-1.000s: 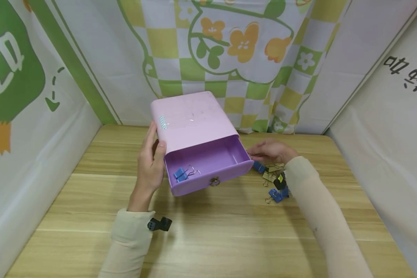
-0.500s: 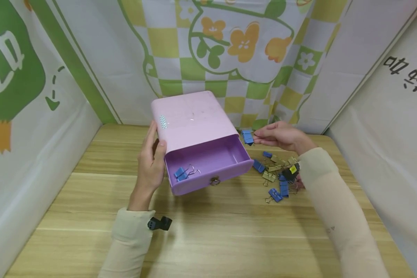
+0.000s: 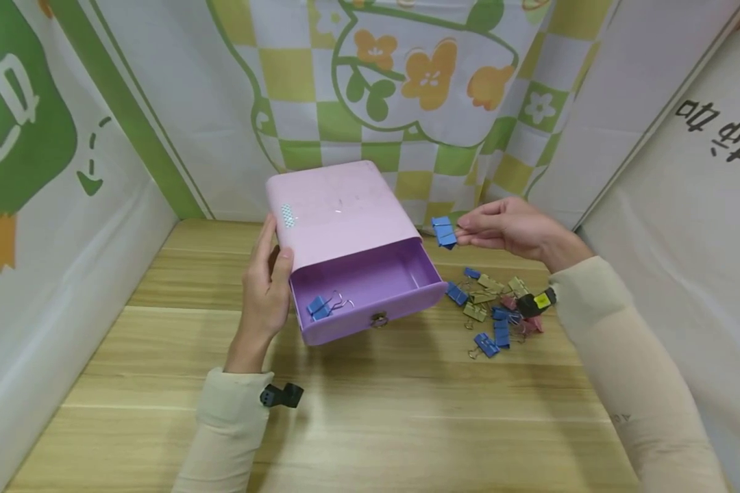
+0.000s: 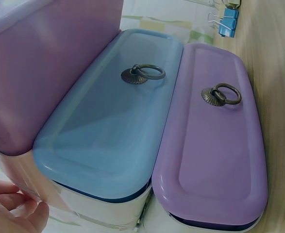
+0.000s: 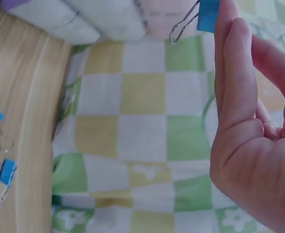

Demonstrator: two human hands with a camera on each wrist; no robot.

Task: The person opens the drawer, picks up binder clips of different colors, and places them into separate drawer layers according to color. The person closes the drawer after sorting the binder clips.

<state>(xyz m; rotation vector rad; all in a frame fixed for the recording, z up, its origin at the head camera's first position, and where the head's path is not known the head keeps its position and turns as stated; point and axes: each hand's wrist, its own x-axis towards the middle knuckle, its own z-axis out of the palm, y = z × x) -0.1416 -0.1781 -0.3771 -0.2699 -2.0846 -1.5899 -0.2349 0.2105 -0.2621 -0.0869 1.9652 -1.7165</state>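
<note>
A blue binder clip [image 3: 444,232] is pinched between the thumb and fingers of my right hand [image 3: 518,229], raised to the right of a pink drawer box [image 3: 345,212]. The right wrist view shows the same binder clip [image 5: 208,15] at the fingertips, a wire handle sticking out. My left hand [image 3: 265,294] rests against the box's left side, fingers fairly straight, thumb near the front corner. The top purple drawer [image 3: 373,329] is pulled out, with another blue clip [image 3: 319,308] lying inside at its left end.
Several blue, gold and pink binder clips [image 3: 484,298] lie heaped on the wooden table [image 3: 370,424] right of the box. Below the pulled-out drawer, a blue drawer [image 4: 108,116] and a purple one [image 4: 210,145] are closed. A checkered curtain [image 3: 345,130] hangs behind.
My right hand has lifted a blue binder clip from beside the box, then up and slightly right, uncovering more of the heap. The left hand and box have stayed in place.
</note>
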